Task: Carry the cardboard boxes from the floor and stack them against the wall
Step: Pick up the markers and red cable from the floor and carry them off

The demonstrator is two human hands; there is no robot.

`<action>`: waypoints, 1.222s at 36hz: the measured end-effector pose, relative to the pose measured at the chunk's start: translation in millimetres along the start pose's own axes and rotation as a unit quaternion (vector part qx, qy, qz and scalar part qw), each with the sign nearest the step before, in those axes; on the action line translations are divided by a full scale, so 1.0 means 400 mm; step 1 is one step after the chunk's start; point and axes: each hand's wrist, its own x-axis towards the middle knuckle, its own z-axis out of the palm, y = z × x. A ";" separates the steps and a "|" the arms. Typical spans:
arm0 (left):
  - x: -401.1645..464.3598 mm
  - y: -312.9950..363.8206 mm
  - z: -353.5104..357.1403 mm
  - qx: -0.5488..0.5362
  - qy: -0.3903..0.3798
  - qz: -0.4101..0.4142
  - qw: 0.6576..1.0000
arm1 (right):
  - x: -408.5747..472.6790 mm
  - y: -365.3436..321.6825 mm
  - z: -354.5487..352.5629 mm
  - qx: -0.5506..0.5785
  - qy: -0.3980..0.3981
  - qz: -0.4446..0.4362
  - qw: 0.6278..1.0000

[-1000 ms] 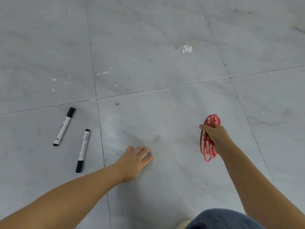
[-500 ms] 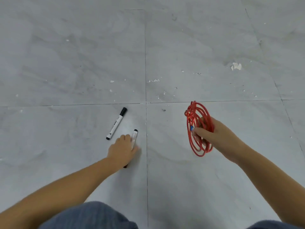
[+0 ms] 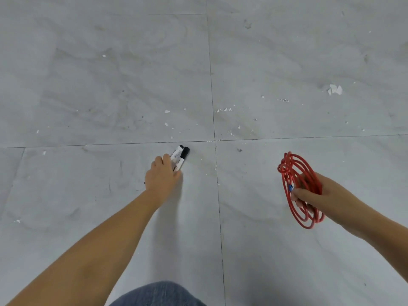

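Left grip: left hand [image 3: 162, 176] curled over two markers [image 3: 180, 157], knuckles up, low over the floor [image 3: 88, 96]; it grasps them side by side.
Markers: white barrels with black caps, both caps poking out past the fingertips, pointing away from the person and a little to the right; their rear ends are hidden under the palm.
Right grip: right hand [image 3: 313, 192] clenched round a red cord [image 3: 298, 191], thumb pressed across the loops.
Red cord: wound in several loose loops, hanging above and below the fist; a small blue piece shows at the thumb tip.
Between the grips: a dark tile joint runs up the floor, crossing another joint just beyond the marker caps.
Floor: pale grey marbled tiles.
Beyond the left grip: white crumbs [image 3: 225, 110] scattered near the joint crossing.
Beyond the right grip: white scrap [image 3: 334, 89], well apart from the cord.
Near the person: blue denim knee [image 3: 157, 294] at the bottom edge.
Cardboard boxes: not in view, so their place cannot be told.
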 end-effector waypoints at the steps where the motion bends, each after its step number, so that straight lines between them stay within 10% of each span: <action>1: 0.006 -0.008 0.007 0.002 -0.007 -0.005 1.000 | -0.002 -0.002 0.000 -0.001 0.000 -0.001 1.000; 8: 0.011 0.004 0.009 -0.012 -0.027 0.023 0.999 | -0.013 -0.020 0.003 -0.005 0.006 -0.003 1.000; 17: -0.112 0.105 -0.198 -0.348 -0.101 0.009 0.932 | -0.048 -0.059 -0.014 0.009 0.019 -0.010 1.000; 38: -0.943 0.119 -1.343 -0.515 -0.092 -0.151 0.839 | -0.896 -0.796 -0.373 -0.025 -0.050 -0.006 0.998; 44: -1.175 0.018 -1.601 -0.595 -0.007 -0.236 0.768 | -1.134 -1.036 -0.371 -0.007 -0.069 -0.011 0.998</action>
